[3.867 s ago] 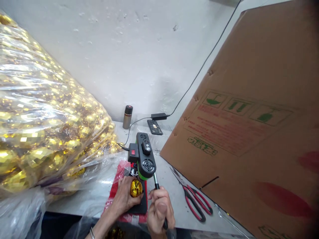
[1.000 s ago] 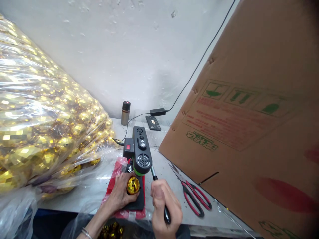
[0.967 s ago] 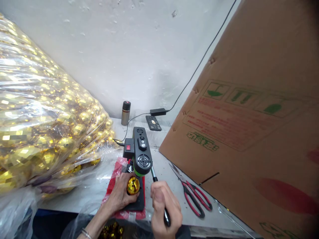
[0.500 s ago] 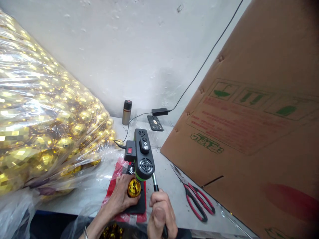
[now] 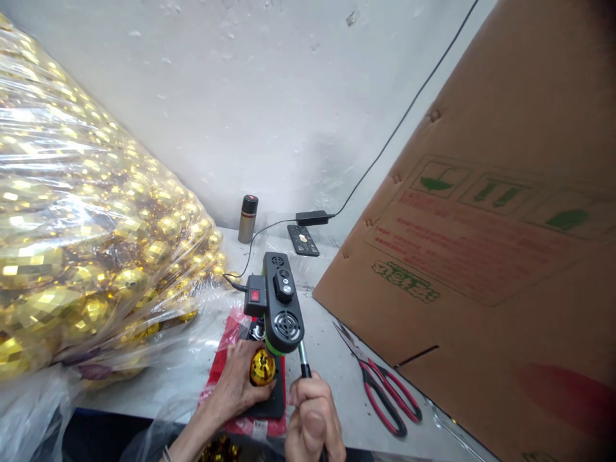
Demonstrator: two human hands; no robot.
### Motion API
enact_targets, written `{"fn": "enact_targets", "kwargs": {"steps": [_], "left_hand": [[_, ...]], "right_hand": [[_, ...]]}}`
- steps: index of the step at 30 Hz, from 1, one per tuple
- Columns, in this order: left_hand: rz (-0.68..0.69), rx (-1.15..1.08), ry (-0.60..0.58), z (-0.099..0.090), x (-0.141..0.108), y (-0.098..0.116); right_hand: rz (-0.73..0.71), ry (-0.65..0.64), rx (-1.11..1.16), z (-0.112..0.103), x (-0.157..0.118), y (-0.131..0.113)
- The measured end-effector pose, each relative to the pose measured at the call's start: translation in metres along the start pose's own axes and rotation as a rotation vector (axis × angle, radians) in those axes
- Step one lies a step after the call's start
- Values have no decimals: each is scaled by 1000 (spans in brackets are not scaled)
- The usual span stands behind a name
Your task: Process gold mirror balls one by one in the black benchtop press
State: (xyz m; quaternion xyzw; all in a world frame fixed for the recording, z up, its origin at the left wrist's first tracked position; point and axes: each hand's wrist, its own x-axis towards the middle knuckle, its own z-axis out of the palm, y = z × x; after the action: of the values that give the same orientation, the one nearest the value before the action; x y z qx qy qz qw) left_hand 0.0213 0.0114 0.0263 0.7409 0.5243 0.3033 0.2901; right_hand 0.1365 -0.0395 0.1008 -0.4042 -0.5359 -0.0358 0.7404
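Observation:
A small black and green bench drill (image 5: pixel 279 305) stands on a black base over a red mat (image 5: pixel 228 359) at the table's near edge. My left hand (image 5: pixel 235 385) holds a faceted gold ball (image 5: pixel 262 367) on the base, right under the drill head. My right hand (image 5: pixel 312 420) is closed around the black grip of the drill's feed lever (image 5: pixel 303 360), which slants down to the right of the head.
A huge clear bag of gold balls (image 5: pixel 81 224) fills the left side. A big cardboard box (image 5: pixel 481 256) leans on the right, with red-handled scissors (image 5: pixel 380 391) at its foot. A flask (image 5: pixel 248 218), a remote (image 5: pixel 303 239) and a power adapter (image 5: pixel 312 218) lie by the wall.
My right hand has pulled the lever's grip down toward me since a second ago. The left hand keeps the gold ball under the drill head. The view has shifted slightly.

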Motion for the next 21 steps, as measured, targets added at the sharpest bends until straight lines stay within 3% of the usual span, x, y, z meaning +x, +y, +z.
{"fn": "enact_targets", "kwargs": {"steps": [6,16,21], "left_hand": [[-3,3,9,0,0,1],[-47,-64,-20,2,1,3],[-41,-70,-18,5,0,0]], "right_hand": [[-63,-27,-1,-1,0,7],[-4,59,44,4,-11,12],[-105,87,41,6,-27,27]]}}
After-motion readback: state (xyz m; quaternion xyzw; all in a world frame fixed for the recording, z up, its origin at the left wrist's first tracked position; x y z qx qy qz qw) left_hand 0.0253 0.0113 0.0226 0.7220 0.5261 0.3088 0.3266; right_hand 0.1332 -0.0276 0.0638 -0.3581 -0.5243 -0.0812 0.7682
